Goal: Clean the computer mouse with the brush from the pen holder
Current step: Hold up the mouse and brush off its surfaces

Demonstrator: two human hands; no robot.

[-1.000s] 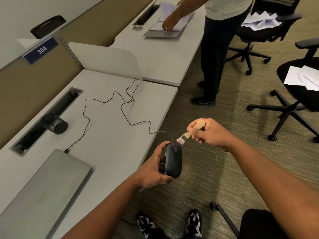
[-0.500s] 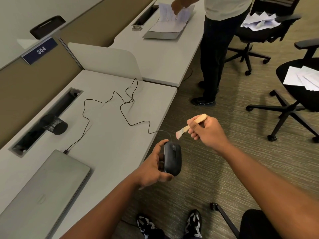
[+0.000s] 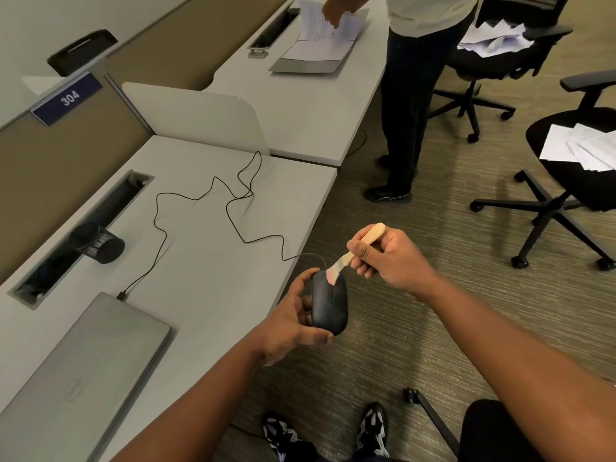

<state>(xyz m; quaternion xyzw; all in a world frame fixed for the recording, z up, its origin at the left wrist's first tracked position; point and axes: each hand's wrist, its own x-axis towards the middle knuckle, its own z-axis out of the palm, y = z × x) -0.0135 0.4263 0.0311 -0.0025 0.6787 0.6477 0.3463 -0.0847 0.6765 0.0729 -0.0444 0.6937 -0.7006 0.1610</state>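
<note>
Fingers (image 3: 361,253) of your right hand (image 3: 390,258) are curled shut around the pale wooden handle of the brush (image 3: 358,248), thumb pressing it against the index finger, so the bristle end points down and to your left. Your left hand (image 3: 293,325) cups the black computer mouse (image 3: 328,303) from its left side and underneath, thumb at the near end and fingertips at the far end, holding it in the air just off the edge of the desk (image 3: 206,268), above the carpet. Bristles are touching the front of the mouse, right beside the scroll wheel, so you are well into the cleaning itself: the brush is plainly out of the pen holder (image 3: 98,243), which sits on the desk well to your left near the cable slot. What the view cannot tell you is how much of the shell has been covered; the rear hump, the sides and the underside show no sign either way. You probably need strokes along the wheel groove and down the back, then a turn of the mouse for the base. Its cable (image 3: 206,198) trails loosely across the desk to the closed laptop (image 3: 76,371), with slack enough for turning
</note>
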